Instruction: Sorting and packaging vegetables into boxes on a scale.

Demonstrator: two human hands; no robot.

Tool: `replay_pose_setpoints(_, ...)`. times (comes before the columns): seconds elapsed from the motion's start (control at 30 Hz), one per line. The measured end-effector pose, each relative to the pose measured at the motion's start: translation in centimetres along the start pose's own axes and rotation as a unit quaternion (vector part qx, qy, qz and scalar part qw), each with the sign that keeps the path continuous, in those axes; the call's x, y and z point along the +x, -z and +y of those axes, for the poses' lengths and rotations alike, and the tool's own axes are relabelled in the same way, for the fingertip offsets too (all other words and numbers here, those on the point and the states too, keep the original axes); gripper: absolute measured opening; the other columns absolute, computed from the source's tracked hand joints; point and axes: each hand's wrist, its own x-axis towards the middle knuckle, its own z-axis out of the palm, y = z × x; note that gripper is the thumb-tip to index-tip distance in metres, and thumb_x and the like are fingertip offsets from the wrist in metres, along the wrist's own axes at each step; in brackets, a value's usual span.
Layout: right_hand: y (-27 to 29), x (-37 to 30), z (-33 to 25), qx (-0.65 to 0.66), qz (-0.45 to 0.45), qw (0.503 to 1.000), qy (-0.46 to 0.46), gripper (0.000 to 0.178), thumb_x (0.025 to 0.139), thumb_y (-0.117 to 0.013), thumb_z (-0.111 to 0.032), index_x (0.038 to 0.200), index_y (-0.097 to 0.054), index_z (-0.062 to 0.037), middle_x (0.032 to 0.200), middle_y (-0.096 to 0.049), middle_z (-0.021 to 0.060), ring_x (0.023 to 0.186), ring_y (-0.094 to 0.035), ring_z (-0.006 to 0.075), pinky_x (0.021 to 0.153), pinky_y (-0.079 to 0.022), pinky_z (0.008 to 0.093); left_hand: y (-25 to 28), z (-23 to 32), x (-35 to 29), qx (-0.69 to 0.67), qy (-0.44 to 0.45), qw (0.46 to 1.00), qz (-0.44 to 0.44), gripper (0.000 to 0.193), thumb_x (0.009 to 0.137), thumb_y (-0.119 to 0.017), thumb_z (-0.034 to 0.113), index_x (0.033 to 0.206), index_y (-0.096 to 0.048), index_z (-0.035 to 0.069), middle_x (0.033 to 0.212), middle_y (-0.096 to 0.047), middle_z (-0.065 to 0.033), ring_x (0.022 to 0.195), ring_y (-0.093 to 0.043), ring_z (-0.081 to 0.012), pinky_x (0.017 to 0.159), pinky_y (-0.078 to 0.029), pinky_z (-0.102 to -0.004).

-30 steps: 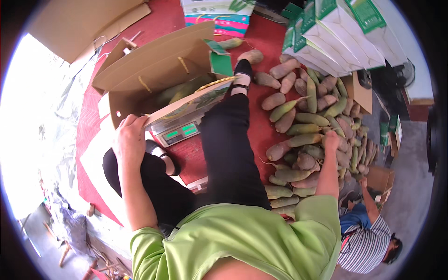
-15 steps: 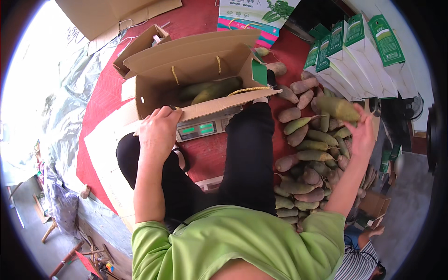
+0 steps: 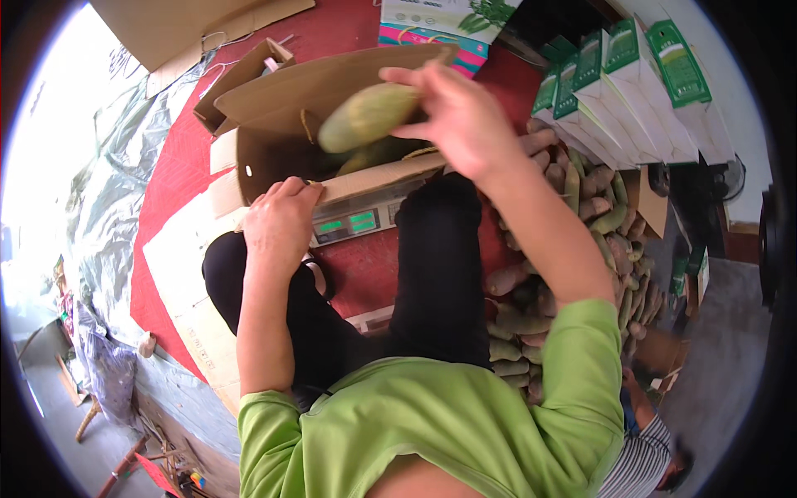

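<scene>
My right hand (image 3: 452, 112) grips a green radish (image 3: 369, 118) by one end, above the open cardboard box (image 3: 390, 174). The radish is slightly blurred. My left hand (image 3: 282, 217) is closed over the near flap of that box at its left end. Inside the box, partly hidden by the held radish, lies another green radish (image 3: 359, 159). The box stands on a digital scale (image 3: 344, 224) with lit green displays, between my knees. To my right a large pile of green and brownish radishes (image 3: 614, 217) covers the red floor covering, partly hidden by my right arm.
White and green cartons (image 3: 623, 87) stand in a row at the far right. A small open cardboard box (image 3: 249, 79) lies beyond the scale, near a printed gift box (image 3: 440, 25). Crumpled plastic sheeting (image 3: 108, 158) spreads at left. Another person in a striped top (image 3: 643, 456) is at lower right.
My right hand has swung left from above the radish pile to over the box, carrying the radish. My left hand has stayed on the flap.
</scene>
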Motion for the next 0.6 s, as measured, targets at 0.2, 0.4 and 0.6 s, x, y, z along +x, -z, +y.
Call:
replay_pose_setpoints(0.2, 1.6, 0.9, 1.5, -0.219, 0.063, 0.942, 0.248, 0.031, 0.089, -0.062, -0.009, 0.119, -0.055, -0.0041, 0.121, -0.057, 0.0065, 0.117, -0.050, 0.0157, 0.097, -0.040, 0.0293, -0.1, -0.4, 0.1, 0.015, 0.005, 1.000, -0.020, 0.026, 0.082, -0.053, 0.008, 0.103, -0.067, 0.014, 0.090, -0.060, -0.0066, 0.089, -0.061, -0.0275, 0.075, -0.050, -0.0389)
replay_pose_setpoints(0.4, 8.6, -8.1, 2.9, -0.232, 0.212, 0.916, 0.248, 0.023, 0.087, -0.060, -0.003, 0.110, -0.059, -0.0024, 0.109, -0.062, 0.0044, 0.103, -0.056, 0.0112, 0.088, -0.045, 0.0267, -0.4, -0.4, 0.2, -0.019, -0.002, 1.000, 0.003, 0.021, 0.090, -0.052, 0.011, 0.103, -0.067, 0.011, 0.094, -0.063, -0.0084, 0.088, -0.063, -0.0306, 0.071, -0.049, -0.0407)
replay_pose_setpoints(0.6, 20.6, -17.9, 14.4, -0.386, 0.411, 0.817, 0.121, 0.023, 0.081, -0.062, -0.007, 0.103, -0.062, -0.0003, 0.096, -0.066, 0.0156, 0.092, -0.064, 0.0263, 0.081, -0.050, 0.0337, -1.2, -0.6, 0.7, -0.026, -0.047, 0.998, 0.019, 0.018, 0.089, -0.054, 0.006, 0.103, -0.066, 0.005, 0.091, -0.062, -0.0113, 0.085, -0.062, -0.0309, 0.073, -0.049, -0.0385)
